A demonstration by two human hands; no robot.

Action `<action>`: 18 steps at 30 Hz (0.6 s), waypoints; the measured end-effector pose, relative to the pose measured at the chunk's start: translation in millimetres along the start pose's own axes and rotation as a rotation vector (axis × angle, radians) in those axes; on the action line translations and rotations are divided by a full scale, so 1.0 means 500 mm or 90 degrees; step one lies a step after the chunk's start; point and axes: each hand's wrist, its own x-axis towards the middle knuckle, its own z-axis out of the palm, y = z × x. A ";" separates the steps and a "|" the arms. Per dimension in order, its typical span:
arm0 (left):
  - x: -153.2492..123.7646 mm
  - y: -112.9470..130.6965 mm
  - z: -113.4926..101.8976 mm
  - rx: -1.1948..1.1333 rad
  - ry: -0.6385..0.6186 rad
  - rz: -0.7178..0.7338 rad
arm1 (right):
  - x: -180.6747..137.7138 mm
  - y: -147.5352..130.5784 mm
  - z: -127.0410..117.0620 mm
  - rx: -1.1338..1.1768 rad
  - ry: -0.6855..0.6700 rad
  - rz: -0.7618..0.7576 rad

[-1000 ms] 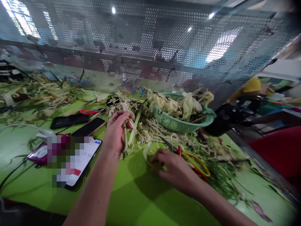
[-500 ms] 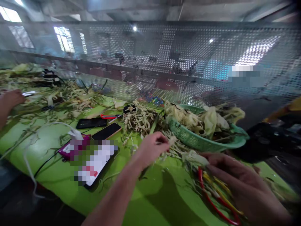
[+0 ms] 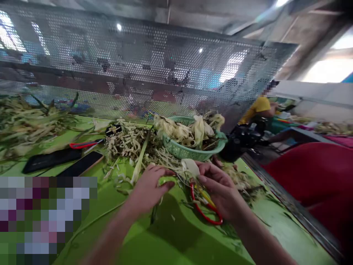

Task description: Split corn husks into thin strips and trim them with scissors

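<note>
Fingers of left hand [image 3: 150,186] bent in a loose C over glossy lime-green tabletop [image 3: 132,246], thumb clearly parted from fingertips, holding nothing visible. Right hand [image 3: 222,186] in from lower right, right forearm [image 3: 256,228] slanted up and inward, thumb and forefinger pinched on broad, pale, curled husk-like strip [image 3: 190,167]. Strip between both hands, nearer right, just in front of round mint-green perforated basket [image 3: 187,152]. Below the pinch: tool with red and yellow looped handles [image 3: 208,199], just beside right palm.

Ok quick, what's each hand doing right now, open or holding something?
Left hand: partly open, nothing clearly held.
Right hand: closed, pinching a pale husk strip.
</note>
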 end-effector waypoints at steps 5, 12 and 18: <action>0.002 0.013 0.005 -0.144 0.002 0.006 | -0.012 0.007 0.024 -0.101 -0.037 0.010; 0.003 0.009 0.014 -0.313 0.040 -0.138 | -0.020 0.007 0.047 -0.361 -0.113 -0.128; 0.006 0.015 0.014 -0.468 0.081 -0.168 | -0.020 0.015 0.054 -0.397 -0.153 -0.106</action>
